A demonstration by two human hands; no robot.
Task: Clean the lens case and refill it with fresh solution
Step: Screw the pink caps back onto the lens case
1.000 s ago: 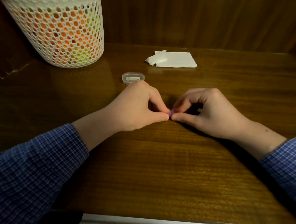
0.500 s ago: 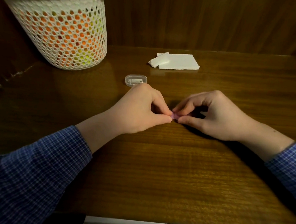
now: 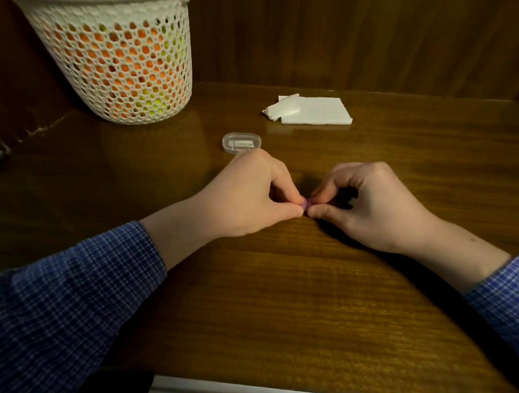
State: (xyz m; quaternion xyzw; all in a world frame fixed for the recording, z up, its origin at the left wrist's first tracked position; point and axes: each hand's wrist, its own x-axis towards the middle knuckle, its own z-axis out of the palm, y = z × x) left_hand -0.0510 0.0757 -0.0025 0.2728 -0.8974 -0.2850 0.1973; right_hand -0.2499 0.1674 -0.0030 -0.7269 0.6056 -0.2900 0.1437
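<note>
Both your hands are down on the surface (image 3: 272, 308), meeting at the middle, and the case (image 3: 305, 204) is pinched right between them. Your left hand (image 3: 245, 195) has thumb and forefinger clamped on its near end; your right hand (image 3: 374, 204) has its fingers (image 3: 323, 214) closed on the other end.

Handling first: this looks like a tiny, light, hard plastic piece, stiff enough that it won't flex but small enough to squirt out of a pinch, more so once it gets wet. My read is you want one hand holding the body by its edges while the other takes the cap by its rim. Keep it low over the surface so a slip costs you nothing.

As for looks, only a sliver of purple shows between your fingertips. Everything else is hidden, so I can't tell whether a cap is on or off.

Behind your left hand sits a clear oval box (image 3: 241, 143), and farther back lies a folded white tissue (image 3: 315, 110), handy for wiping. A mesh basket (image 3: 113, 52) stands back left.
</note>
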